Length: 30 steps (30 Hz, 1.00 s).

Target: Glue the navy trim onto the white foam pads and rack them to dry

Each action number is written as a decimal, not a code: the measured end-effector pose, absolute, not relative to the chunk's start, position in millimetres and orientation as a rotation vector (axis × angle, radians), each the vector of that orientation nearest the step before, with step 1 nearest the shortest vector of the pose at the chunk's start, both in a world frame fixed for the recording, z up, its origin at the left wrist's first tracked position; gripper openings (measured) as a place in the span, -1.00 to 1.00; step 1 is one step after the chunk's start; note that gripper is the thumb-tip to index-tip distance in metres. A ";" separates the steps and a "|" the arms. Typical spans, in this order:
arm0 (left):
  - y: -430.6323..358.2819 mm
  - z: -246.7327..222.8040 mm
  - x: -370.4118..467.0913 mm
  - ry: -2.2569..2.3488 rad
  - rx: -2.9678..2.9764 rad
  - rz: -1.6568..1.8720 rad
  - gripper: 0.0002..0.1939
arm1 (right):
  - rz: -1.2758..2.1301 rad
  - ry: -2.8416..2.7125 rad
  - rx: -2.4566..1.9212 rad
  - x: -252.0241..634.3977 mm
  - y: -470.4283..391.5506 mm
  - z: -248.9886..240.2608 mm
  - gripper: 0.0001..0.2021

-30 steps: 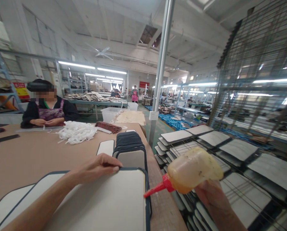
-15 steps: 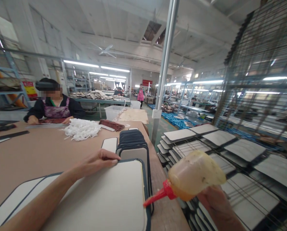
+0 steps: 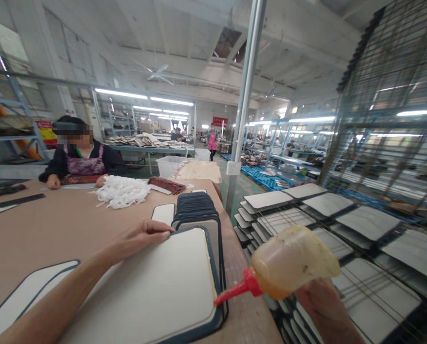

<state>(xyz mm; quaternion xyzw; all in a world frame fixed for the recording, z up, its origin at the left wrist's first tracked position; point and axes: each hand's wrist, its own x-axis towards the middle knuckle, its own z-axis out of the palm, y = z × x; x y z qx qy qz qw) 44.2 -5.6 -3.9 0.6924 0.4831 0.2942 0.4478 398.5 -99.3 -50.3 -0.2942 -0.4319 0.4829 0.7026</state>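
Note:
My left hand pinches the far edge of a white panel with a dark border, which lies tilted on the table. In my right hand is a translucent squeeze bottle with yellowish-brown glue low inside. Its red nozzle points left and down, the tip at the panel's right edge near the lower corner. A yellowish bead of glue runs along that right edge. Behind the panel, a stack of dark-edged panels stands close. More bordered panels lie under my left forearm.
A rack bearing rows of white panels stands right of the table. A heap of white strips and a brown bundle lie farther back. A co-worker sits across at the left. A metal post rises beyond the table edge.
The panel's far edge has shifted slightly left and up with my left hand, and more dark border shows at its lower right. The bottle stays almost in place, its nozzle at the edge.

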 end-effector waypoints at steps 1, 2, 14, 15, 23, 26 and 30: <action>-5.7 -3.2 45.0 1.202 1.701 0.730 -0.73 | 1.057 -0.992 -0.644 399.5 -97.1 -48.7 -0.67; -5.8 -2.5 46.0 1.209 1.687 0.729 -0.72 | 1.036 -1.017 -0.631 400.2 -94.4 -46.7 -0.68; -1.6 -7.8 48.6 1.237 1.430 0.798 -0.68 | 1.034 -0.964 -0.633 405.6 -89.5 -56.2 -0.59; -1.0 -9.2 48.4 1.247 1.404 0.816 -0.66 | 1.036 -0.991 -0.621 407.9 -89.0 -58.7 -0.60; -5.6 -15.8 58.9 1.234 1.151 0.969 -0.57 | 0.824 -0.940 -0.552 401.1 -89.1 -61.1 -0.59; -6.0 -23.6 64.1 1.198 1.063 1.010 -0.56 | 0.772 -0.887 -0.546 395.6 -89.3 -58.9 -0.58; -6.8 -31.5 73.4 1.157 0.965 1.086 -0.54 | 0.759 -0.882 -0.513 391.1 -84.8 -52.7 -0.55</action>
